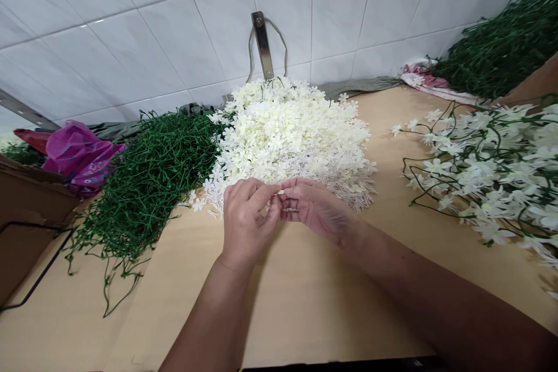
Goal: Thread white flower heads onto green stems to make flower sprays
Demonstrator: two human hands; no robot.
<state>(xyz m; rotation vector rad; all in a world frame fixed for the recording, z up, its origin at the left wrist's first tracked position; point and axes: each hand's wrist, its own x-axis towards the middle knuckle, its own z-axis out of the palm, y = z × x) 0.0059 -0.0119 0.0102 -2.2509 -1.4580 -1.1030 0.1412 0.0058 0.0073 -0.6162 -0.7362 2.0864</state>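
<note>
Both hands meet just in front of a pile of white artificial flowers [292, 128] with pale thin stems. My left hand [248, 212] is closed, thumb and fingers pinched together. Against it, my right hand [320, 209] is closed too, its fingertips touching those of the left. A small white piece [281, 192] shows between the fingertips; most of it is covered, and its exact kind cannot be made out. Left of the flowers, and touching them, lies a heap of green artificial stems [161, 168].
White flowers on green stems [483, 180] spread at the right of the wooden table [305, 314]. More green stems [501, 46] are piled at the back right. A magenta cloth [81, 151] and a cardboard box [30, 215] stand left. A metal bracket [262, 43] is on the tiled wall.
</note>
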